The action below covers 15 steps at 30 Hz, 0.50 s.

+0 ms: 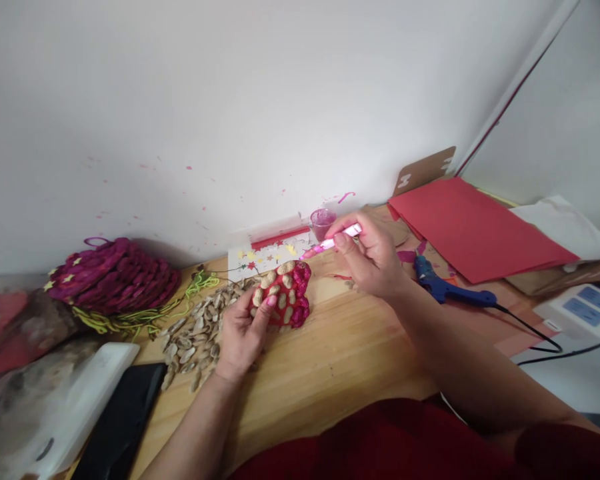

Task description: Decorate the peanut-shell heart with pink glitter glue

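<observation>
My left hand [243, 331] grips the left edge of a red heart-shaped piece [291, 299] covered with peanut shells, some coated in pink glitter, and holds it just above the wooden table [330, 360]. My right hand [373, 257] pinches a pink-tipped white brush [333, 243] whose tip points down-left at the top of the piece. A small cup of pink glitter [323, 222] stands just behind the brush.
A heap of loose peanut shells [195, 333] lies left of my left hand, with green yarn [145, 320] and a purple shell-covered craft [113, 277] beyond. A blue glue gun [445, 288] with cable, red paper sheets [475, 227] and a star sticker sheet [267, 253] lie nearby.
</observation>
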Tool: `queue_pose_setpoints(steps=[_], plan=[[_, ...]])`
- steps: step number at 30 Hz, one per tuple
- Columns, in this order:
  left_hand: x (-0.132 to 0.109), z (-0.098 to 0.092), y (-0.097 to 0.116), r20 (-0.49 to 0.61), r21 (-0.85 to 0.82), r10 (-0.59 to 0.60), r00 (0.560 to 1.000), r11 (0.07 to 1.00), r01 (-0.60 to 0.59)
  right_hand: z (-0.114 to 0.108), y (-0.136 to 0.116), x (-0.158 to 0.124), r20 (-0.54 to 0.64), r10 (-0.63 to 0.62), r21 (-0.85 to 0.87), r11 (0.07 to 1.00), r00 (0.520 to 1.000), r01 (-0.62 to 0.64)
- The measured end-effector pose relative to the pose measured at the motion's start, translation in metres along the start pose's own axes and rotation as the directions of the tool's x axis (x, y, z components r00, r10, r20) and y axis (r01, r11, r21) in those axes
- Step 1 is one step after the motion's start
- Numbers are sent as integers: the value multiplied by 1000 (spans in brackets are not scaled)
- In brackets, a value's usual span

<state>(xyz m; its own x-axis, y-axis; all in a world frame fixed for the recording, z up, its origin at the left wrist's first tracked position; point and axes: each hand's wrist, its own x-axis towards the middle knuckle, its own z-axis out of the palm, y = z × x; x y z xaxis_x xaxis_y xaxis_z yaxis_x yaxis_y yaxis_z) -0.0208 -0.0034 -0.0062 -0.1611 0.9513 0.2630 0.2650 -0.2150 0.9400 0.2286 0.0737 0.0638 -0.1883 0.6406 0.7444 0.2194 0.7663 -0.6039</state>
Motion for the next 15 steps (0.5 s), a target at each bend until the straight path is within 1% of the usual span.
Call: queue_pose_setpoints(steps=[3, 6, 10, 15], plan=[[0, -2, -6, 24, 27, 51, 998, 998, -51, 1, 0, 1, 22, -17, 16, 1000, 1000, 16], [2, -2, -10, 42, 48, 102, 994, 993, -104, 1, 0, 1, 20, -43, -12, 999, 999, 43], [2, -2, -11, 35, 41, 101, 994, 994, -103, -1, 1, 2, -11, -37, -15, 999, 999, 37], [1, -2, -11, 38, 23, 108, 993, 994, -109, -1, 0, 1, 22, -20, 4, 1000, 1000, 19]])
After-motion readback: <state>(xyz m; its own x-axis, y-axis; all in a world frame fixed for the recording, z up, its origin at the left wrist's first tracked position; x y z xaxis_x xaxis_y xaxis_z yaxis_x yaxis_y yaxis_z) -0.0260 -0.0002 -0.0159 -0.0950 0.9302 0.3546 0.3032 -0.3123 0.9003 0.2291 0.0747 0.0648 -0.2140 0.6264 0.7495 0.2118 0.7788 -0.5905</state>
